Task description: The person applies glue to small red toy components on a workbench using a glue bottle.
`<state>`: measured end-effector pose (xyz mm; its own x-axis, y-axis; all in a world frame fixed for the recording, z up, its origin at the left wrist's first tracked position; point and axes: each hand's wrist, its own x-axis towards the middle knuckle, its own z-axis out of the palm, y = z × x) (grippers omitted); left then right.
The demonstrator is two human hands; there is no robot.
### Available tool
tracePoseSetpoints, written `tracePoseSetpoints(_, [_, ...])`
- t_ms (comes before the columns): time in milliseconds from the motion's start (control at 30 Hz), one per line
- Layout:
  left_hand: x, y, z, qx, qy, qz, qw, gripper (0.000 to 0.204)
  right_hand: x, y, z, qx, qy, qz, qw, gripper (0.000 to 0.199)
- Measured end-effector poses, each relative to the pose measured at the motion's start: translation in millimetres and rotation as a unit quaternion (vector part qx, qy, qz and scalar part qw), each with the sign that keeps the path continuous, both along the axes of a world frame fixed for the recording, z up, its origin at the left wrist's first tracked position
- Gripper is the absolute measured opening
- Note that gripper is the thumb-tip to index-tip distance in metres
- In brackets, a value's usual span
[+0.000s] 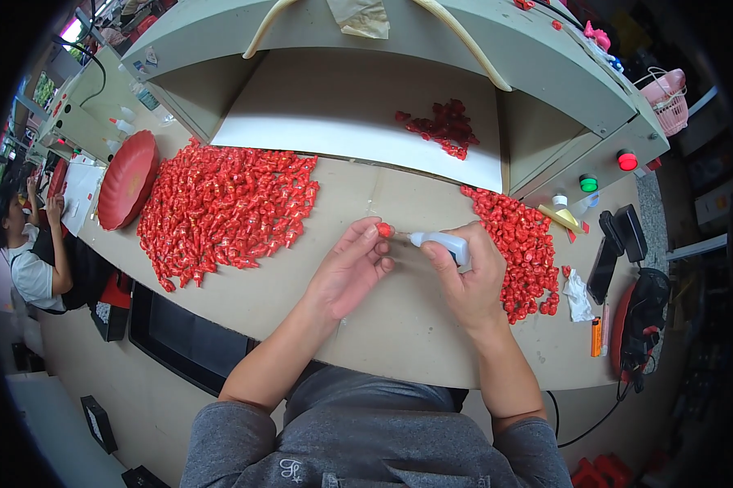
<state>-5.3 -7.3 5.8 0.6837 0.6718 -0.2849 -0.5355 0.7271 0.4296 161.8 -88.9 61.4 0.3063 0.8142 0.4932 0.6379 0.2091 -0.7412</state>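
Between thumb and forefinger, my left hand [352,272] pinches a small red plastic piece [385,231]; its other fingers are loosely curled. My right hand [474,276] grips a small white squeeze bottle [441,244], whose thin nozzle points left and reaches the red piece or stops just short; I cannot tell which. A wide heap of glossy red pieces with gold marks [228,207] lies to the left of my left hand. Right of my right hand spreads a second heap of small red pieces [529,260].
A grey-green machine housing [561,73] stands at the back; a few red parts [443,128] lie on its white sheet [350,134]. A red fluted bowl [129,180] leans at left. Phone [602,268], tissue [578,296] and orange lighter [596,337] lie right. Another person [37,252] sits far left.
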Motion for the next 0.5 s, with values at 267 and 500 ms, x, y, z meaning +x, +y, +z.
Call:
tracePoseSetpoints(267, [-1.4, -0.1, -5.1, 0.0, -0.021, 0.012, 1.0, 0.024, -0.5, -0.4, 0.3, -0.004, 0.016, 0.008, 1.0, 0.024])
tracePoseSetpoints(500, [-0.6, 1.1, -5.3, -0.005, -0.01, 0.027, 1.0, 0.025, 27.0, -4.7, 12.7, -0.069, 0.321, 0.013, 0.945, 0.017])
